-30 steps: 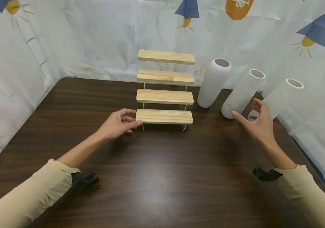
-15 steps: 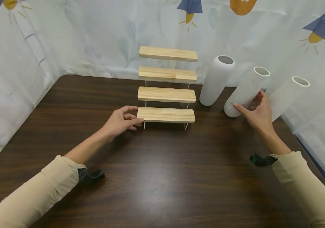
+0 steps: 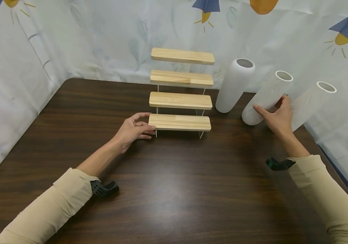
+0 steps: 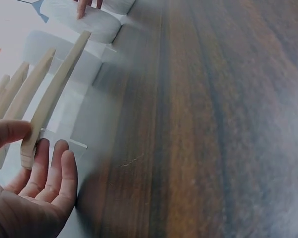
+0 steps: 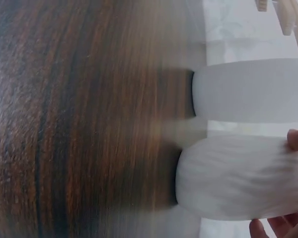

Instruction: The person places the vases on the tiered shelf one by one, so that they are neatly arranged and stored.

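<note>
A tiered display stand (image 3: 180,101) with pale wooden shelves on thin clear supports stands at the table's back middle. My left hand (image 3: 132,131) holds the left end of its lowest shelf (image 4: 57,87), thumb on top and fingers beneath. To the right stand three white vases in a row. Around the middle vase (image 3: 266,98), which has a rippled surface, my right hand (image 3: 279,117) has its thumb on the near left side and its fingers on the right side, partly hidden. The smooth left vase (image 5: 248,91) is untouched, and the right vase (image 3: 311,103) is partly behind my right hand.
A dark wood-grain table (image 3: 167,189) carries everything. White printed curtains (image 3: 100,37) close in the back and both sides. The right vase stands close to the table's right edge.
My right hand has moved in from beside the middle vase and now grips it. The left hand keeps its hold on the lowest shelf. The head view has shifted slightly.
</note>
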The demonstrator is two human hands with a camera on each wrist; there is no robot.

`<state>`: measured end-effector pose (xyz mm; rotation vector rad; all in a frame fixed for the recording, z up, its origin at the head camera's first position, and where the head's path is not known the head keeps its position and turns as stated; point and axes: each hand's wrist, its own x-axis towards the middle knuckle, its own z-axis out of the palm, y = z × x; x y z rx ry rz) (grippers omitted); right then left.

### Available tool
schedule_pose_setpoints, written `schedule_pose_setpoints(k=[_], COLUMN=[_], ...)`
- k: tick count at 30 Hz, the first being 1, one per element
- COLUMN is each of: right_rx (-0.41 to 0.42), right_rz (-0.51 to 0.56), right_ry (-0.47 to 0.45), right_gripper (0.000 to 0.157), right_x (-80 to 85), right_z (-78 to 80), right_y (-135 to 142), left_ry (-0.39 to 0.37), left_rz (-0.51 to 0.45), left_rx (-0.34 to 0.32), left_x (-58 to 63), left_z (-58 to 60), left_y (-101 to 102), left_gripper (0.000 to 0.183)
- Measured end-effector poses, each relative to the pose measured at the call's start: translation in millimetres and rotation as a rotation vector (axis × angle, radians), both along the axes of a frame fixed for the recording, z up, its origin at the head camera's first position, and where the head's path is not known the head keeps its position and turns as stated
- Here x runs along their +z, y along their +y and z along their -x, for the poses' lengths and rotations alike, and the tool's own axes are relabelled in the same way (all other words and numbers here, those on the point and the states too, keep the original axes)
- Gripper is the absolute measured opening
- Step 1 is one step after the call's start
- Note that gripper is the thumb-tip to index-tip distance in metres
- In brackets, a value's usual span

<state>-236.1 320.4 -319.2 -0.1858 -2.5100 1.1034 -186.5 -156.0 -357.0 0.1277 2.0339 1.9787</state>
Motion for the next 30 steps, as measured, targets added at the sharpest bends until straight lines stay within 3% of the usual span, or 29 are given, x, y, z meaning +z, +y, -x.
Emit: schedule_pose_setpoints(k=[6, 14, 19, 30], right_rx=[0.028, 0.073, 0.072, 0.056], right_rz=[0.000, 0.006, 0.022, 0.014], right_ry=[-0.018, -0.009, -0.021, -0.027], right_gripper=[0.083, 0.081, 0.080, 0.084], right_x=[-0.6, -1.6, -2.2, -2.0], right_z=[2.8, 6.1, 6.4, 4.2], right_y=[2, 3, 6, 6], left_ry=[-0.008, 0.019, 0.068, 0.083], left_rz=[-0.049, -0.173, -0.197, -0.177], left_rx=[0.023, 0.025, -0.004, -0.007], left_x=[-3.7, -18.9, -23.1, -24.6], left_z=[-0.1, 1.1, 2.2, 3.1], left_y=[1, 2, 3, 2], left_gripper=[0.066, 0.059, 0.059, 0.059])
